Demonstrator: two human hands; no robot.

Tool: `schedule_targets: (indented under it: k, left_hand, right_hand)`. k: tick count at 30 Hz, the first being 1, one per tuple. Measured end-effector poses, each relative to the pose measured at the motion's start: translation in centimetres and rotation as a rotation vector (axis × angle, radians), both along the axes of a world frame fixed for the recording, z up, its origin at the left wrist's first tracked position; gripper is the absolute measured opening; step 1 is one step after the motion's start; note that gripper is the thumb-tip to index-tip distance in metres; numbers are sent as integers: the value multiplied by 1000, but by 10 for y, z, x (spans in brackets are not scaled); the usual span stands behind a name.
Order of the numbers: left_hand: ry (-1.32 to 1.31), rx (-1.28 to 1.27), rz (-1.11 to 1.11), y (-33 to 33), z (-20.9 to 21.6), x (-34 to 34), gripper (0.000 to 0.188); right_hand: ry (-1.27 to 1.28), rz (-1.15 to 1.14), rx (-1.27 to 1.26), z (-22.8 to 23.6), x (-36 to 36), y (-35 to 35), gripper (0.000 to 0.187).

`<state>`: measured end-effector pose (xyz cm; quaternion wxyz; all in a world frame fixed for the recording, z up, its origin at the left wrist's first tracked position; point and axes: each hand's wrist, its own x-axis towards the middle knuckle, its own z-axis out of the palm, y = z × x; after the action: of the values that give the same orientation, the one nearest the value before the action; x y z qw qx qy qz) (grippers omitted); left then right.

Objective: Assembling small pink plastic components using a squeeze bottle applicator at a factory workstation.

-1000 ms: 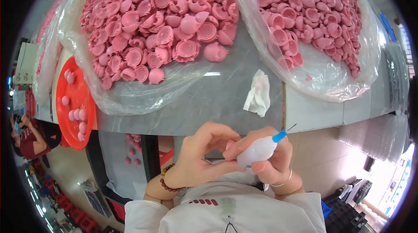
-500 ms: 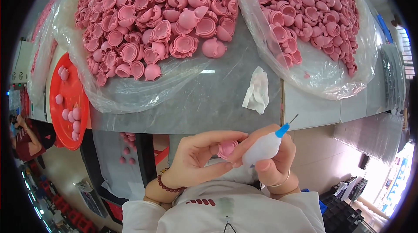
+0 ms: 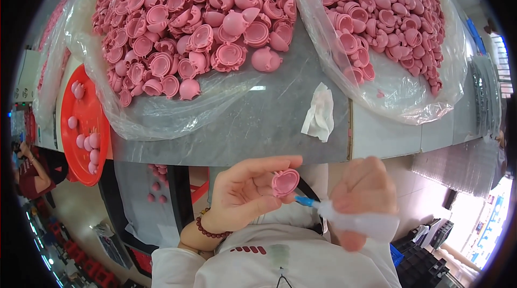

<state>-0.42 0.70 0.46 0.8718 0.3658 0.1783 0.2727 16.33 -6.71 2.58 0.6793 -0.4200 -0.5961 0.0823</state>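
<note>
My left hand (image 3: 245, 191) holds a hollow pink plastic half-shell (image 3: 285, 182) between thumb and fingers, its open side facing up and to the right. Blurred by motion, my right hand (image 3: 363, 193) grips a white squeeze bottle (image 3: 361, 222) with a blue tip. The bottle lies nearly level, and its tip points left, close to the lower rim of the half-shell. In this blur the thin needle is hard to make out, so I cannot tell whether it touches the shell.
Beyond my hands, a grey table (image 3: 231, 145) bears a large heap of pink half-shells (image 3: 194, 24) on clear plastic. Another heap (image 3: 388, 18) lies right. A crumpled tissue (image 3: 319, 113) sits near the front edge. At left, a red tray (image 3: 81, 165) holds several pink balls. Another person (image 3: 33, 172) is far left.
My right hand has moved right, away from my left hand, and the bottle has swung from pointing up-right to pointing left at the half-shell. The half-shell now shows its hollow more fully.
</note>
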Motion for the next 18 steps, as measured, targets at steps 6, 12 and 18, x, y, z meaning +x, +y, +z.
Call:
schedule_targets:
  k: [6, 12, 18]
  left_hand:
    - [25, 18, 1, 1, -2, 0, 44]
    - [6, 39, -6, 1, -1, 0, 43]
    - [22, 25, -2, 0, 1, 1, 42]
  right_hand:
    - [-169, -93, -128, 8, -13, -3, 50]
    - [-118, -115, -123, 8, -16, -4, 49]
    - [-89, -207, -60, 3, -18, -3, 48]
